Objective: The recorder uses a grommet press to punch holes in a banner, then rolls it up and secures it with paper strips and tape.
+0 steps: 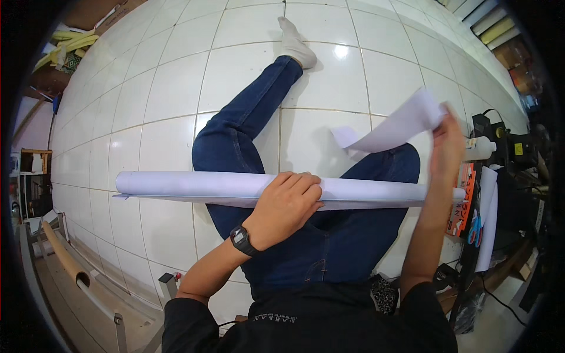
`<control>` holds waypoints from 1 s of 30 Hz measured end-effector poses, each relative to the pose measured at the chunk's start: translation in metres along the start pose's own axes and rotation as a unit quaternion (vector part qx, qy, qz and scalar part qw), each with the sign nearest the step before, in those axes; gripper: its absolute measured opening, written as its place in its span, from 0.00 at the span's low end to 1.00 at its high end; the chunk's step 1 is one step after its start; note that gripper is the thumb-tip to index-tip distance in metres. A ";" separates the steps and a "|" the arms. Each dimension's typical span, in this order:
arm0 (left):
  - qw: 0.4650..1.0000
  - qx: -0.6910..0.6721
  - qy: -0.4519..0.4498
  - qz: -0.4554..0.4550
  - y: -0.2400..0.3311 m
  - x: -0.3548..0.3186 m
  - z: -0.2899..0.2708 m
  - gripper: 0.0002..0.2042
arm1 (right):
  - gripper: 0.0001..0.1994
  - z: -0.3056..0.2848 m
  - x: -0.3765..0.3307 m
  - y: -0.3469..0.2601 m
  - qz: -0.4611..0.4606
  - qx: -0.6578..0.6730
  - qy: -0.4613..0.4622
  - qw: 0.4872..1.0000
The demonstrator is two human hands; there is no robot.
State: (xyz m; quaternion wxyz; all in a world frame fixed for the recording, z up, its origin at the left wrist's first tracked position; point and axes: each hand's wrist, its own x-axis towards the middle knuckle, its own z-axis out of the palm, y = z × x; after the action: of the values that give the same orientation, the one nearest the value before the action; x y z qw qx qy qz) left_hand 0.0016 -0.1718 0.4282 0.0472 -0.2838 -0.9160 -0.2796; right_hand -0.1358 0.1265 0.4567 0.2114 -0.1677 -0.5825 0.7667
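Note:
A long roll of white paper lies across my thighs from left to right, its loose edge running along the near side. Around its middle my left hand is closed, fingers curled over the top. Raised at the right, my right hand pinches one end of a curled strip of white paper; its fingers are slightly blurred. The strip's other end hangs down over the floor beyond my right knee. My right forearm crosses in front of the roll's right end.
Scissors with blue handles, an orange-red package, a white bottle and another white roll are at my right. A metal frame with a cardboard tube stands at the left. White tiles cover the floor.

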 end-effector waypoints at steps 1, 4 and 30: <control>1.000 0.002 0.001 0.001 0.001 0.000 0.000 0.11 | 0.18 0.004 0.020 -0.023 -0.089 -0.067 0.024 0.993; 1.000 0.011 0.010 0.006 0.003 0.001 0.000 0.11 | 0.22 0.024 0.036 -0.070 -0.495 -0.168 -0.057 0.850; 0.996 -0.026 -0.069 0.043 -0.007 0.003 -0.003 0.09 | 0.19 0.027 -0.083 0.030 0.181 -0.235 -0.605 0.739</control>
State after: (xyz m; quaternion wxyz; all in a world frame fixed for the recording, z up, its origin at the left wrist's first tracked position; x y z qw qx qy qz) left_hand -0.0049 -0.1767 0.4286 -0.0115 -0.3431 -0.8963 -0.2807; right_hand -0.0824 0.0538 0.4356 -0.3746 0.1854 -0.7080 0.5692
